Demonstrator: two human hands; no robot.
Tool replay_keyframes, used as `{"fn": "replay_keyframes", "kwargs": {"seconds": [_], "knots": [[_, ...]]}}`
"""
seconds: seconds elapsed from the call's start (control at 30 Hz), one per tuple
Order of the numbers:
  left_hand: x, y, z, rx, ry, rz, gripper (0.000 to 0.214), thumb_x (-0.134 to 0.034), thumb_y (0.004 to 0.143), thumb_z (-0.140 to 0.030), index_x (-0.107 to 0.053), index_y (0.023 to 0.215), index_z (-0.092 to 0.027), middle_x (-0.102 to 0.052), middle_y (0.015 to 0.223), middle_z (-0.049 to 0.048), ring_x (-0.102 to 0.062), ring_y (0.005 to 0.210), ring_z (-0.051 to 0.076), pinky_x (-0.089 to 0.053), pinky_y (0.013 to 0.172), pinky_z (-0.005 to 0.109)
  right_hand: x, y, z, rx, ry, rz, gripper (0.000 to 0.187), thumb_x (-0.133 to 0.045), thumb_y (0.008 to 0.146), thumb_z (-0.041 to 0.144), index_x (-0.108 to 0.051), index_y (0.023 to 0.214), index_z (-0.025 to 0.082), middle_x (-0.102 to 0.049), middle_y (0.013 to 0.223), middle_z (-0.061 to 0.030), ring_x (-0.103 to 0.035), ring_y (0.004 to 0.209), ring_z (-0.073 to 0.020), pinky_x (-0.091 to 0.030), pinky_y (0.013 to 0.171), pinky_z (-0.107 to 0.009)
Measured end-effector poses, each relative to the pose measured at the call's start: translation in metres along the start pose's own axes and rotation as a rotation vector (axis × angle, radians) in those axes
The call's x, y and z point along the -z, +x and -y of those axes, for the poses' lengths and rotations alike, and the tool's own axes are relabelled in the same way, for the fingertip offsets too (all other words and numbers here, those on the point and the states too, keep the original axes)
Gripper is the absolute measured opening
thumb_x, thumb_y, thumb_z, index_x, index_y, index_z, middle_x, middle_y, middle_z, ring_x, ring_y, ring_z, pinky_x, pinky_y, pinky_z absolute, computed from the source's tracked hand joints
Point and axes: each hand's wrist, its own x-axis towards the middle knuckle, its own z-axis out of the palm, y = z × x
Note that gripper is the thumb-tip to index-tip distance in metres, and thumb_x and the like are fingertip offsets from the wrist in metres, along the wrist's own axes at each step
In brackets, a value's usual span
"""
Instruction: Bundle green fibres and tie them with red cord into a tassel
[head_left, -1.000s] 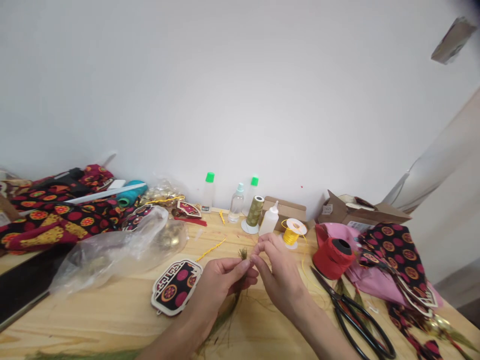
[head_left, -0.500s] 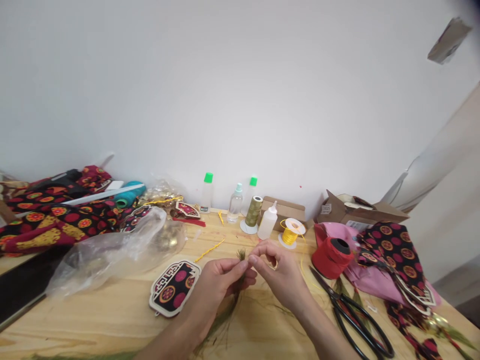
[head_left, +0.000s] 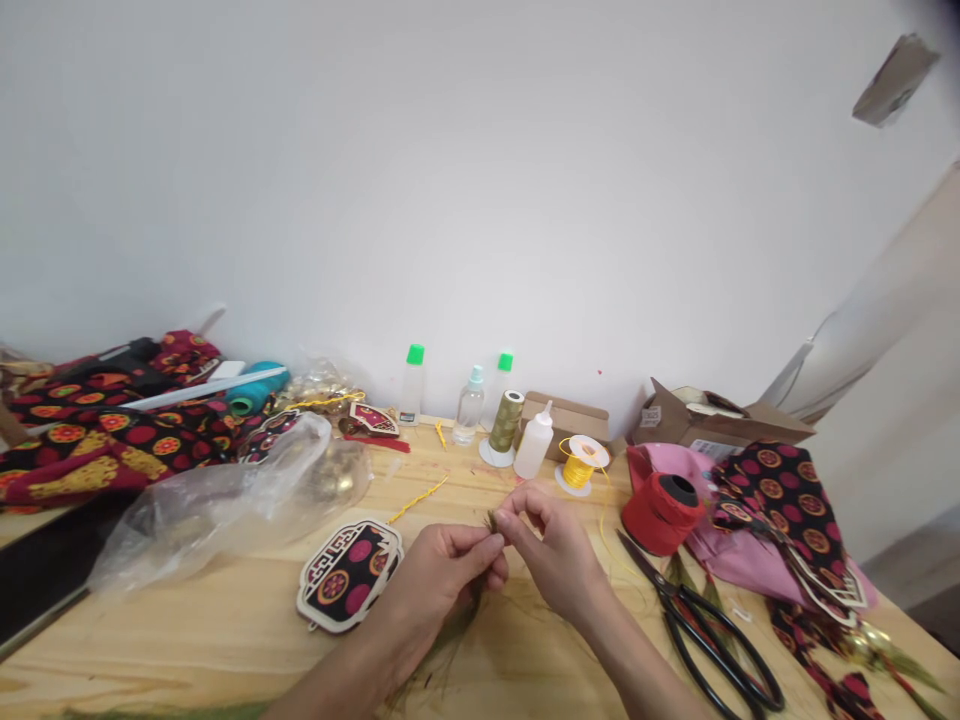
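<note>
A small green tuft [head_left: 491, 521], perhaps fibres or feather strands, sits pinched between the left hand [head_left: 442, 572] and right hand [head_left: 551, 545], both closed on it above the wooden bench [head_left: 225, 640]. A patterned fabric piece [head_left: 347, 573] lies just left; black scissors [head_left: 701, 625] right.

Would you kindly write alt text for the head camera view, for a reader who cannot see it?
Over a pale wooden table, the left hand and right hand pinch a thin green fibre bundle between their fingertips. To the right lie black scissors, to the left a patterned fabric patch.
</note>
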Motion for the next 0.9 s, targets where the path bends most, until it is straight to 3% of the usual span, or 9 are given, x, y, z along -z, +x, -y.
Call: {"fn": "replay_keyframes", "kwargs": {"seconds": [0.17, 0.3, 0.37, 0.43, 0.57, 0.63, 0.73, 0.83, 0.9], "knots": [[0.0, 0.002, 0.001, 0.0, -0.054, -0.023, 0.025, -0.061, 0.065, -0.035, -0.064, 0.055, -0.012, -0.057, 0.054, 0.0014, -0.047, 0.052, 0.01, -0.033, 0.053, 0.02, 0.004, 0.0, 0.0, -0.095, 0.123, -0.073, 0.018, -0.047, 0.076, 0.028, -0.057, 0.066, 0.017, -0.056, 0.063, 0.0001, -0.049, 0.06, -0.0128, -0.038, 0.055, -0.024], [0.001, 0.003, -0.006, -0.099, 0.012, -0.145, 0.018, -0.062, 0.064, -0.032, -0.069, 0.066, -0.015, -0.065, 0.078, 0.0052, -0.054, 0.083, 0.018, -0.035, 0.08, 0.026, 0.003, -0.002, -0.001, -0.191, 0.317, -0.135, 0.024, -0.044, 0.079, 0.034, -0.062, 0.083, 0.018, -0.063, 0.081, -0.0041, -0.055, 0.076, -0.0169, -0.043, 0.067, -0.029], [0.001, 0.002, -0.012, -0.195, 0.107, -0.22, 0.014, -0.062, 0.064, -0.029, -0.07, 0.067, -0.018, -0.064, 0.092, 0.005, -0.045, 0.103, 0.02, -0.026, 0.091, 0.027, -0.003, -0.005, 0.002, -0.176, 0.383, -0.083, 0.025, -0.043, 0.08, 0.033, -0.063, 0.087, 0.019, -0.064, 0.084, -0.0043, -0.056, 0.08, -0.0179, -0.042, 0.072, -0.031], [0.001, 0.0, -0.017, -0.208, 0.099, -0.276, 0.012, -0.063, 0.064, -0.027, -0.07, 0.068, -0.018, -0.062, 0.1, 0.0049, -0.04, 0.11, 0.02, -0.026, 0.093, 0.025, -0.011, -0.008, 0.007, -0.114, 0.451, 0.029, 0.022, -0.044, 0.08, 0.03, -0.063, 0.089, 0.022, -0.064, 0.086, -0.0025, -0.056, 0.084, -0.0175, -0.041, 0.076, -0.031], [0.003, 0.0, -0.022, -0.042, -0.242, -0.214, 0.016, -0.06, 0.068, -0.028, -0.066, 0.078, -0.017, -0.065, 0.085, 0.0051, -0.058, 0.083, 0.018, -0.048, 0.063, 0.024, -0.023, -0.015, 0.016, -0.048, 0.451, 0.265, 0.021, -0.047, 0.078, 0.022, -0.066, 0.068, 0.02, -0.061, 0.062, 0.0029, -0.056, 0.063, -0.0129, -0.042, 0.064, -0.023], [0.01, 0.002, -0.026, -0.087, -0.449, -0.222, 0.01, -0.054, 0.074, -0.019, -0.063, 0.072, -0.016, -0.064, 0.07, 0.0017, -0.06, 0.068, 0.013, -0.049, 0.055, 0.02, -0.02, -0.018, 0.018, -0.051, 0.378, 0.328, 0.024, -0.047, 0.078, 0.022, -0.066, 0.064, 0.019, -0.057, 0.054, 0.0037, -0.052, 0.053, -0.0108, -0.04, 0.055, -0.02], [0.029, 0.004, -0.038, -0.292, -0.81, -0.288, 0.024, -0.038, 0.081, -0.006, -0.059, 0.071, -0.014, -0.057, 0.059, -0.002, -0.057, 0.053, 0.004, -0.051, 0.057, 0.014, 0.001, -0.02, 0.017, 0.047, 0.231, 0.505, 0.021, -0.047, 0.078, 0.024, -0.068, 0.077, 0.021, -0.061, 0.06, 0.0027, -0.052, 0.053, -0.0106, -0.039, 0.051, -0.019], [0.047, 0.004, -0.05, -0.285, -1.123, -0.183, 0.034, -0.023, 0.085, -0.004, -0.056, 0.08, -0.013, -0.053, 0.06, -0.0022, -0.048, 0.041, -0.001, -0.047, 0.045, 0.005, 0.034, -0.015, 0.011, 0.197, 0.037, 0.716, 0.019, -0.05, 0.077, 0.025, -0.067, 0.085, 0.022, -0.065, 0.07, 0.0, -0.055, 0.061, -0.0116, -0.041, 0.057, -0.02], [0.053, 0.003, -0.053, -0.253, -1.208, -0.132, 0.034, -0.02, 0.086, -0.008, -0.054, 0.083, -0.013, -0.052, 0.061, -0.0021, -0.046, 0.039, -0.001, -0.045, 0.04, 0.005, 0.055, -0.011, 0.005, 0.173, -0.073, 0.675, 0.019, -0.051, 0.077, 0.026, -0.067, 0.086, 0.02, -0.065, 0.071, -0.0021, -0.057, 0.066, -0.0122, -0.042, 0.06, -0.02]]}}
